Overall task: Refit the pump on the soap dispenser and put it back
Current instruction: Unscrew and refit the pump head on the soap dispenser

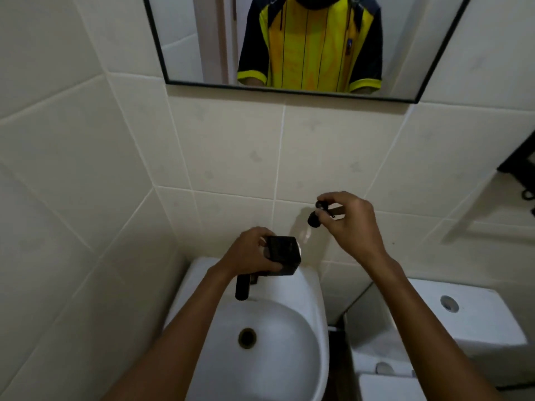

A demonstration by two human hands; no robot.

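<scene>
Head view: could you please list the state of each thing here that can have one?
Soap dispenser: pump off, held over the sink in the left hand.
Pump: detached, held above the dispenser in the right hand.
Tap: no water running.
Sink: drain open, basin looks dry.

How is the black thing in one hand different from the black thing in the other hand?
The soap dispenser bottle is a big, boxy block; the pump is small and rounded with a thin clear tube below. The left hand wraps around the bottle low over the sink; the right hand pinches the pump with its fingertips, higher up. Both are black, and they are held apart.
</scene>
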